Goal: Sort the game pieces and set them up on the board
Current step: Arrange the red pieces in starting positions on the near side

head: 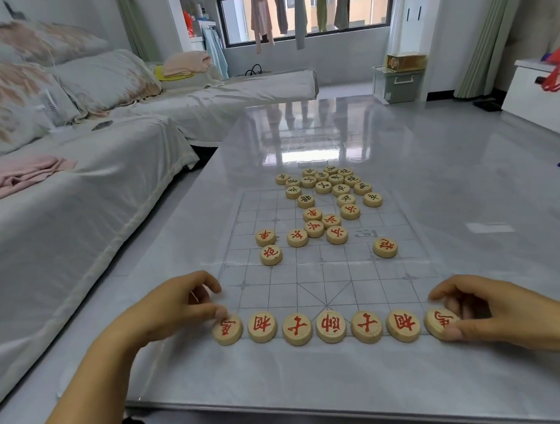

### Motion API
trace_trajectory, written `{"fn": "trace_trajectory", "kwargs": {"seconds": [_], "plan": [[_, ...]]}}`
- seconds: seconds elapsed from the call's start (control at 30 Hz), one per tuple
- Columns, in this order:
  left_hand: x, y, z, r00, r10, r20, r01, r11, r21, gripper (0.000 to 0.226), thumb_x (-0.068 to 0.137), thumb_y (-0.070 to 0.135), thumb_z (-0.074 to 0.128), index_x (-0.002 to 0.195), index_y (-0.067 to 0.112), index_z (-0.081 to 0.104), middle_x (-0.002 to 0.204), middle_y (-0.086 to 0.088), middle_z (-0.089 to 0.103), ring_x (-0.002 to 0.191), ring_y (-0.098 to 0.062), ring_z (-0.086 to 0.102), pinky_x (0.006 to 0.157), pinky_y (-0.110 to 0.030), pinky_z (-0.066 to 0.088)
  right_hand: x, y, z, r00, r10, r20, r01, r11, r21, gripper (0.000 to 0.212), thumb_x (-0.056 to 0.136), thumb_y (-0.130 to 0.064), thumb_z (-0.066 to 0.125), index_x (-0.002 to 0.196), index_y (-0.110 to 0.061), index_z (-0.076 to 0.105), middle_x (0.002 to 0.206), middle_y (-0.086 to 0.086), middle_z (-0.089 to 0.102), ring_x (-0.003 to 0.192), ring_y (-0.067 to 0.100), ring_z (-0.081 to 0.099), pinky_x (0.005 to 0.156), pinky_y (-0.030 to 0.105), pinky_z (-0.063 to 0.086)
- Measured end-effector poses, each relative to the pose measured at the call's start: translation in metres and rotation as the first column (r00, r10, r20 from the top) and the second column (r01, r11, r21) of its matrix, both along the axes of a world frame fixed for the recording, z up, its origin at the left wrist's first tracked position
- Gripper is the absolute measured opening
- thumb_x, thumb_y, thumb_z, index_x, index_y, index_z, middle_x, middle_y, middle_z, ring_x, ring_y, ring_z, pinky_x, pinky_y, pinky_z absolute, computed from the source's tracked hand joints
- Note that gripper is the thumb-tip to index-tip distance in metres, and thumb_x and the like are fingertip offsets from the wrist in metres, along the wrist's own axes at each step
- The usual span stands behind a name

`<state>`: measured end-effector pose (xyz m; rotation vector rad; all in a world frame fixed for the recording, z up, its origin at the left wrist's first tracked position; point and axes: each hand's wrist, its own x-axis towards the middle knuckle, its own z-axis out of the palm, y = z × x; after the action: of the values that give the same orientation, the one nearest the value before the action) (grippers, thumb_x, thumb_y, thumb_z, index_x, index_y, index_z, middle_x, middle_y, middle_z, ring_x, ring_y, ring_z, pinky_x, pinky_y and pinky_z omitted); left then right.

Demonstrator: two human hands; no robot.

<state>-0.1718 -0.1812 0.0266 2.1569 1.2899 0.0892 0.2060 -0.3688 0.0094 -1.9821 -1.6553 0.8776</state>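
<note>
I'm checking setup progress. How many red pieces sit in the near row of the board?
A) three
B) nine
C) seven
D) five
C: the near row holds seven red pieces side by side, with the left hand at its left end piece and the right hand on its right end piece.

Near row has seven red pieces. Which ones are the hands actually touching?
Only the two end pieces. The left hand fingers the leftmost piece; the right hand rests its thumb on the rightmost piece. The five between sit untouched.
</note>
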Motion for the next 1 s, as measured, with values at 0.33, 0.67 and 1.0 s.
{"fn": "trace_trajectory", "kwargs": {"seconds": [0.33, 0.67, 1.0], "plan": [[0.064, 0.01, -0.013, 0.98, -0.198, 0.008, 0.184, 0.923, 0.339, 0.042, 0.097, 0.014, 0.039, 0.137, 0.027, 0.042, 0.149, 0.008, 0.034, 0.137, -0.011, 0.032, 0.114, -0.026, 0.025, -0.005, 0.019, 0.003, 0.975, -0.217, -0.046, 0.221, 0.969, 0.107, 0.092, 0.026, -0.1, 0.037, 0.087, -0.037, 0.063, 0.077, -0.008, 0.069, 0.071, 0.006, 0.064, 0.066, 0.022, 0.049], [0.084, 0.032, -0.027, 0.986, -0.166, 0.011, 0.15, 0.918, 0.368, 0.046, 0.098, 0.013, 0.033, 0.142, 0.024, 0.033, 0.154, 0.005, 0.025, 0.142, -0.011, 0.023, 0.118, -0.031, 0.019, -0.006, 0.033, 0.002, 0.964, -0.267, 0.019, 0.262, 0.956, 0.132, 0.006, 0.088, -0.028, 0.055, 0.086, -0.031, 0.06, 0.085, -0.005, 0.066, 0.08, 0.013, 0.062, 0.071, 0.026, 0.049], [0.087, 0.034, -0.029, 0.983, -0.175, -0.062, 0.186, 0.936, 0.299, 0.047, 0.099, 0.022, 0.034, 0.145, 0.026, 0.025, 0.156, 0.008, 0.019, 0.143, -0.01, 0.017, 0.118, -0.028, 0.014, -0.013, 0.05, 0.003, 0.966, -0.25, 0.073, 0.232, 0.954, 0.191, 0.027, 0.079, -0.056, 0.038, 0.098, -0.042, 0.051, 0.107, -0.019, 0.054, 0.097, 0.003, 0.054, 0.077, 0.019, 0.042]]}}
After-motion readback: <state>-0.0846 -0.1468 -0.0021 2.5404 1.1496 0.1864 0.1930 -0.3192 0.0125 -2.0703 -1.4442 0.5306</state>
